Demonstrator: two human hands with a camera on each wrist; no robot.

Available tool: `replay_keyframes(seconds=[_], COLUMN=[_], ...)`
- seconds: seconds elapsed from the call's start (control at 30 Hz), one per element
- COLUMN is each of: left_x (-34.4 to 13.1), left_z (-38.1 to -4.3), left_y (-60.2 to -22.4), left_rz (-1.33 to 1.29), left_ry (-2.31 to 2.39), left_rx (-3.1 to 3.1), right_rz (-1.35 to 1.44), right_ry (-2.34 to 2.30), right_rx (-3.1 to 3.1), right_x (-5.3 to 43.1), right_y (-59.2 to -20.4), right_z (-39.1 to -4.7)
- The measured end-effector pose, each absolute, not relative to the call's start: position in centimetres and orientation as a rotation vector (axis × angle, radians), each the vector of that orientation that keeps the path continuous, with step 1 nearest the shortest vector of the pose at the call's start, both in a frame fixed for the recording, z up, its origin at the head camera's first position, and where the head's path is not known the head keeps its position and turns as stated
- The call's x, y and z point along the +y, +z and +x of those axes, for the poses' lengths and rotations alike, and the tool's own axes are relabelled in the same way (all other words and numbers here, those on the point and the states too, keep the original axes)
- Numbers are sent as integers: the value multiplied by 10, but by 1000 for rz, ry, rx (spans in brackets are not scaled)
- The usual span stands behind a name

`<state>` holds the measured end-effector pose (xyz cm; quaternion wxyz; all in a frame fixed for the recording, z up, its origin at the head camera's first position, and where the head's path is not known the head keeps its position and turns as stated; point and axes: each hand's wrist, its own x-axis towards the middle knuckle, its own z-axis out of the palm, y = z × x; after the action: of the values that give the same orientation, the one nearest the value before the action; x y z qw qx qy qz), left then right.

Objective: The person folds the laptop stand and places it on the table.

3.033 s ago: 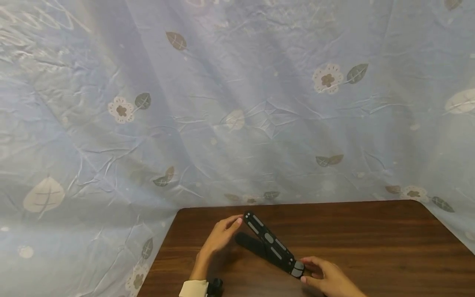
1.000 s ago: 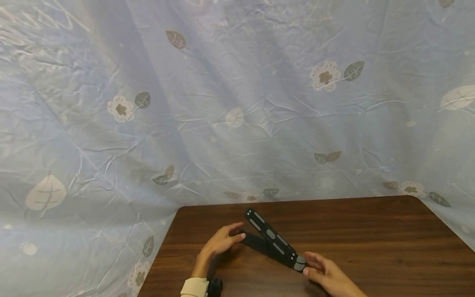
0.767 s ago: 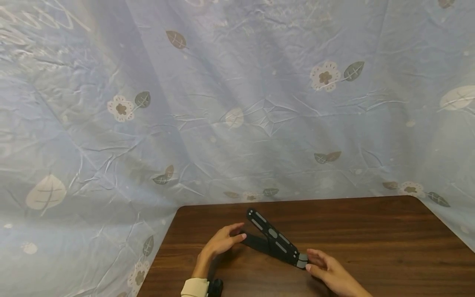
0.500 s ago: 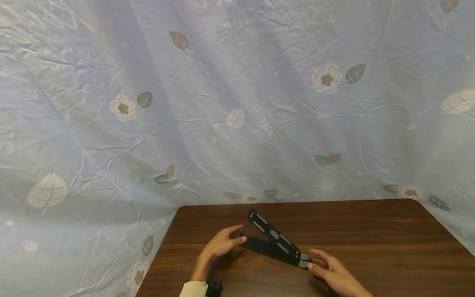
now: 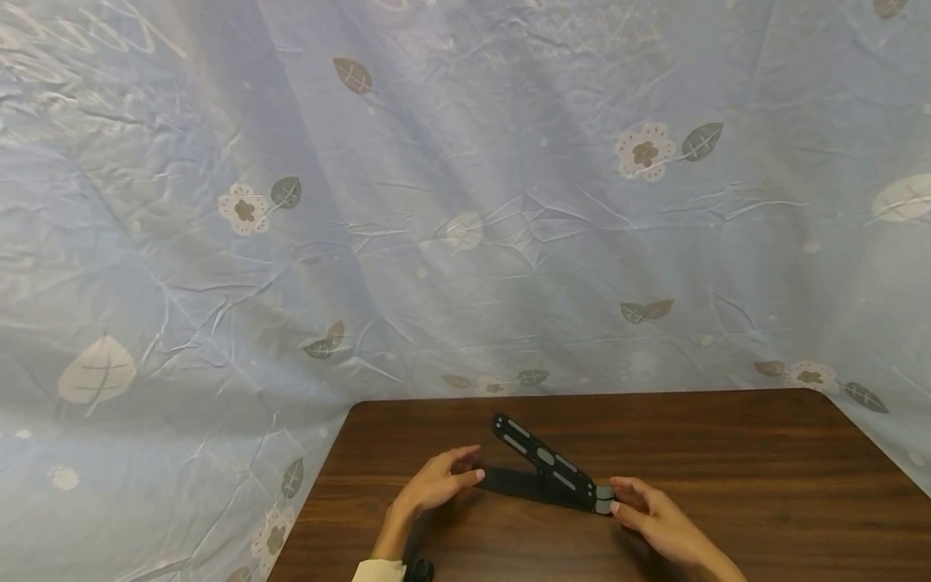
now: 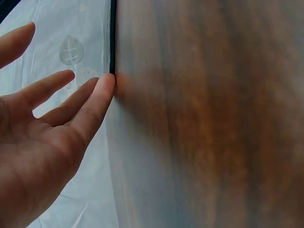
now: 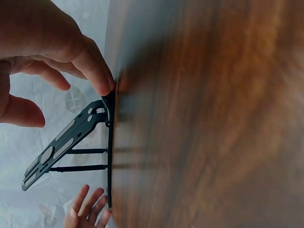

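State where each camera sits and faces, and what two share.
Head: head-worn, facing forward and down at brown wood-grain table and black hinged stand with grey inlays; left hand, right hand, cream fabric cuff show.
Left wrist: wrist-worn, looking past the left hand at the stand edge-on.
Right wrist: wrist-worn, looking past the right hand at the stand side-on, left hand beyond.
Head and right wrist share the stand and both hands.

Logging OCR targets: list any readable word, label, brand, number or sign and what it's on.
None readable.
Pale blue leaf-and-flower-print backdrop: looping pale script at upper left, too faint and cropped to read; likewise at top centre.
Black hinged stand with grey pads: no lettering visible.
Brown wood-grain table: none visible.
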<state>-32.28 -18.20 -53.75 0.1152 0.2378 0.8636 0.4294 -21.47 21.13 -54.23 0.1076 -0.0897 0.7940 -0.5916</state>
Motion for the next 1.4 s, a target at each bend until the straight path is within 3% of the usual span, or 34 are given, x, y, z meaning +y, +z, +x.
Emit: replay_keyframes(seconds=[1.4], left_x=[-186], left_z=[-291], left_y=[-531], left_rz=[750], left_ry=[1305], left_rx=[2328], right_rz=[-253], right_ry=[-1668], right_rx=[2399], right_x=[226], right_y=[-541], right_z=[-266])
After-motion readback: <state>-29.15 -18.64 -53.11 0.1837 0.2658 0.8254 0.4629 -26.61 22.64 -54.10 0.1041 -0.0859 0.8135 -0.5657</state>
